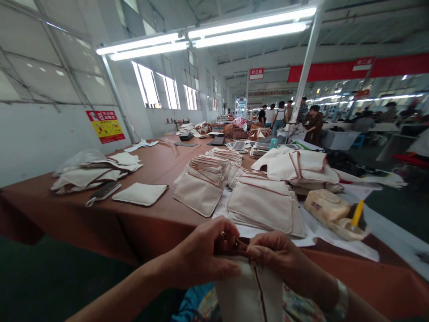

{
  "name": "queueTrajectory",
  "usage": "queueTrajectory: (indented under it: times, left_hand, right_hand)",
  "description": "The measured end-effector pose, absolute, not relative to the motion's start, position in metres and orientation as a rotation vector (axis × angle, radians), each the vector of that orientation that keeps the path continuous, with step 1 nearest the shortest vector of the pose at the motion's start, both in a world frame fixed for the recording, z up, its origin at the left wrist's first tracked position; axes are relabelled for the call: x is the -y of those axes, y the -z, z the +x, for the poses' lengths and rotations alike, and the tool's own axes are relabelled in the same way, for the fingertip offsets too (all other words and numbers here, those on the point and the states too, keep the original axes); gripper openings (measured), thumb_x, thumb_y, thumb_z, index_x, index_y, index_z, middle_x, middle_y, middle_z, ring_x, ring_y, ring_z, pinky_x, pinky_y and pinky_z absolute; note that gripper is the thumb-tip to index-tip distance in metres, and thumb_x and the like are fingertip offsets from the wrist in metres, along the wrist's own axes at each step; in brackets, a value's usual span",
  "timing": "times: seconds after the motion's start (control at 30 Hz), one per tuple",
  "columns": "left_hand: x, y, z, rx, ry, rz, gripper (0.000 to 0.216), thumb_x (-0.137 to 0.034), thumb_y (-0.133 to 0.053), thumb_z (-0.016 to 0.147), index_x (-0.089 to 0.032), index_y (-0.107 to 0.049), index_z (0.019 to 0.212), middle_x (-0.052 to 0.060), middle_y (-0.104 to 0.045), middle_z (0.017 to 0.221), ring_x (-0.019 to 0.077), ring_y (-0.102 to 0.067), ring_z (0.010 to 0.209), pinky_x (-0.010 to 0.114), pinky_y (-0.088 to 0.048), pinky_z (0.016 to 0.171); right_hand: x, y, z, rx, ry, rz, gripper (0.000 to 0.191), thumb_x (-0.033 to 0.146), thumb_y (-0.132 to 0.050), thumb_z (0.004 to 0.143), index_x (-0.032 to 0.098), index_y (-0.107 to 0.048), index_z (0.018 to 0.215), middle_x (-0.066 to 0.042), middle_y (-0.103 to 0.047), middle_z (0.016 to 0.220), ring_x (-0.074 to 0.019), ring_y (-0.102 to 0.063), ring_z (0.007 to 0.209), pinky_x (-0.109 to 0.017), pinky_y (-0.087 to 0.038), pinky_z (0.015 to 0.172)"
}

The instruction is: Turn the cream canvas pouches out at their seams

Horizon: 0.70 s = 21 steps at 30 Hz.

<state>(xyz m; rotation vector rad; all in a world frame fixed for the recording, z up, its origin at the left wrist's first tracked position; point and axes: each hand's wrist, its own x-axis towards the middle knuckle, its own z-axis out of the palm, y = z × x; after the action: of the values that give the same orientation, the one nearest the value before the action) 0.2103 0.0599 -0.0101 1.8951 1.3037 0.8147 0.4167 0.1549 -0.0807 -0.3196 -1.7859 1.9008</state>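
Note:
A cream fabric pouch panel with brown edging (pixel 237 286) hangs upright close to me at the table's near edge. My left hand (pixel 214 250) pinches its brown top edge, the thumb lying on the cream side. On the other side my right hand (pixel 279 257) grips the same top edge between thumb and fingers. A dark brown seam or zipper line runs down the cloth below my right thumb. Between the two hands the brown edge is folded, and its inside is mostly hidden by my fingers.
Stacks of similar cream pieces lie ahead (pixel 261 203) and to the left (pixel 97 172). A phone with a strap (pixel 104 192) rests beside a single cream piece (pixel 140 193). At right sits a cut plastic container (pixel 326 208) holding a yellow-handled tool (pixel 357 213). Several people stand far back.

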Motion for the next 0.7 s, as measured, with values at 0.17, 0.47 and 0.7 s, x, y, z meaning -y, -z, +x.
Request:
queueTrajectory:
  times: [0.17,0.47,0.7]
  left_hand:
    - [-0.053,0.018,0.209,-1.298,-0.916,2.458,0.008,-0.013,-0.054,0.089,-0.017,-0.060,0.094,0.003,-0.050,0.094,0.0111,-0.052,0.081,0.020,-0.044,0.072]
    - [-0.053,0.036,0.214,-1.569,-0.518,3.176,0.017,-0.014,-0.044,0.095,-0.017,-0.053,0.080,0.000,-0.047,0.078,0.0140,-0.040,0.058,0.031,-0.031,0.050]
    - [-0.051,0.047,0.214,-1.397,-0.357,3.344,0.018,-0.009,-0.037,0.093,-0.012,-0.053,0.087,0.005,-0.050,0.079,0.0161,-0.044,0.062,0.032,-0.038,0.055]
  right_hand:
    - [-0.151,0.082,0.412,1.690,-1.995,-0.316,0.033,0.041,-0.070,0.086,0.009,-0.071,0.078,0.001,-0.053,0.067,-0.0085,-0.039,0.062,-0.021,-0.028,0.056]
    - [-0.150,0.088,0.403,1.530,-2.151,-0.402,0.032,0.040,-0.077,0.080,0.008,-0.073,0.079,0.000,-0.056,0.063,-0.0060,-0.041,0.053,-0.018,-0.029,0.051]
    - [-0.147,0.089,0.397,1.451,-2.252,-0.420,0.032,0.038,-0.079,0.077,0.008,-0.068,0.077,0.000,-0.059,0.063,-0.0060,-0.044,0.051,-0.018,-0.028,0.049]
